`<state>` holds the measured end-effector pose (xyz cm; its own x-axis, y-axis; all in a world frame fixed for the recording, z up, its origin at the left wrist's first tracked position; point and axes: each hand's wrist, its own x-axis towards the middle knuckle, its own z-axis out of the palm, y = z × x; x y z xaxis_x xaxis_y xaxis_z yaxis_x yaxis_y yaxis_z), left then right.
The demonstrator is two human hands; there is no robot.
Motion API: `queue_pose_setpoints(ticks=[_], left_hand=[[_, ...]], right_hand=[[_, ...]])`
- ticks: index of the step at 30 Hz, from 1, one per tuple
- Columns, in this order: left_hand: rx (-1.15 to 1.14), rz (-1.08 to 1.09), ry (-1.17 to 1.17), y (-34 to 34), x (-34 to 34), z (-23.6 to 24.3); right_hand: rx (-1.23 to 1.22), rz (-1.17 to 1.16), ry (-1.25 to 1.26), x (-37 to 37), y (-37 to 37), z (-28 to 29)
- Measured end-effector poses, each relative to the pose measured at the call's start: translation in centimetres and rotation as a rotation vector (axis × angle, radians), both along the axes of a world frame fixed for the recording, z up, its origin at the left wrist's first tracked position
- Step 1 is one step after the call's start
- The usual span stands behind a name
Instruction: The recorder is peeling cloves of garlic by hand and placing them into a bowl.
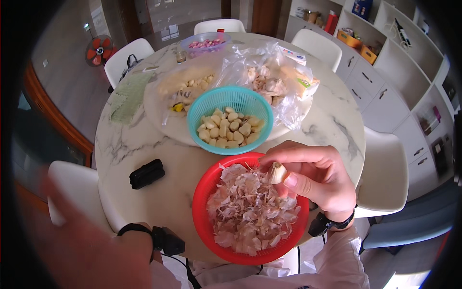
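A pale garlic clove (276,173) sits pinched between the thumb and fingers of my right hand (313,176), over the right side of a red basket (199,202). Loose papery garlic skins (252,212) heap up inside that basket. Just beyond it stands a turquoise basket (192,113) holding many peeled garlic cloves (231,127). My left hand (86,236) is raised at the lower left, close to the camera and smeared by motion, so its fingers cannot be made out. Black bands with small black devices circle both wrists.
Behind the baskets, a clear plastic bag (231,62) of whole garlic bulbs (274,86) lies beside a bag of cloves (192,83). Farther back is a bowl of purplish pieces (207,43). A black case (147,174) rests left on the round marble-patterned table (168,207); white chairs surround it.
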<state>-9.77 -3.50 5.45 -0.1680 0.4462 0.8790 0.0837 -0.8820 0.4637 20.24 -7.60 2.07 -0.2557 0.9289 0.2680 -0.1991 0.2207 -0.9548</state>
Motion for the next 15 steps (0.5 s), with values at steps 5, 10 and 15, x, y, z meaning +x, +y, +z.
queue_pose_setpoints(ticks=[5,10,15], left_hand=[[-0.301,-0.457,0.673,1.7,10.8,-2.3],[-0.283,-0.459,0.656,1.7,11.0,-3.9],[-0.272,-0.398,0.661,2.4,10.9,-4.3]], right_hand=[[-0.031,-0.053,0.0,0.7,-0.4,0.0],[0.029,-0.075,0.029,-0.8,0.0,-0.1],[0.203,-0.172,-0.194,-0.8,0.8,-0.6]])
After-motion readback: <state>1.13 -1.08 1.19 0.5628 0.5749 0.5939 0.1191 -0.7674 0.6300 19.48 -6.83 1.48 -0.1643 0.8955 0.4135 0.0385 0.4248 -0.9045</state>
